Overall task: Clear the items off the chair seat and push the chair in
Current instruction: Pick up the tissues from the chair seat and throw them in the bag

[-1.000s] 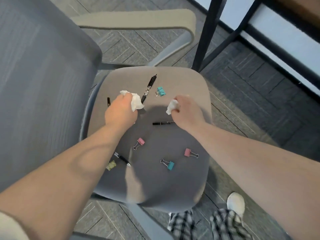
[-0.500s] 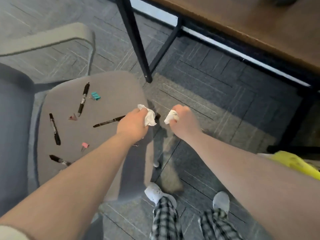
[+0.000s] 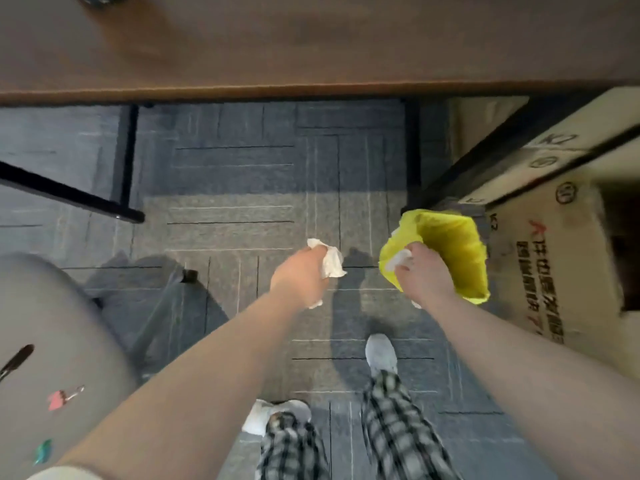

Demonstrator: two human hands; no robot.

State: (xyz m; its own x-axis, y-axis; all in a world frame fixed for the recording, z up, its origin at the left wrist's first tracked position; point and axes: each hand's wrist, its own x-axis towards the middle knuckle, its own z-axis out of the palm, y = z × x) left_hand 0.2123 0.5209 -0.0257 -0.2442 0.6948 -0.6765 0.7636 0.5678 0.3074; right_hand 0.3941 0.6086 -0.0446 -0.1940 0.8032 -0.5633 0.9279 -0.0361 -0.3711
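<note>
My left hand (image 3: 299, 277) is shut on a crumpled white tissue (image 3: 330, 259) above the carpet. My right hand (image 3: 424, 271) grips a second crumpled tissue (image 3: 398, 259) right at the near rim of a bin lined with a yellow bag (image 3: 453, 251). The grey chair seat (image 3: 52, 327) fills the lower left corner. On it lie a black pen (image 3: 15, 362), a pink binder clip (image 3: 62, 398) and a teal binder clip (image 3: 43, 452). The rest of the seat is out of frame.
A brown desk top (image 3: 311, 46) spans the top, with black legs (image 3: 126, 161) beneath it. Cardboard boxes (image 3: 554, 265) stand at the right beside the bin. My feet in white shoes (image 3: 381, 353) stand on grey carpet tiles.
I have turned right, away from the chair. Both hands carried their tissues from the seat across to the yellow-lined bin. The seat has slid to the left edge of view.
</note>
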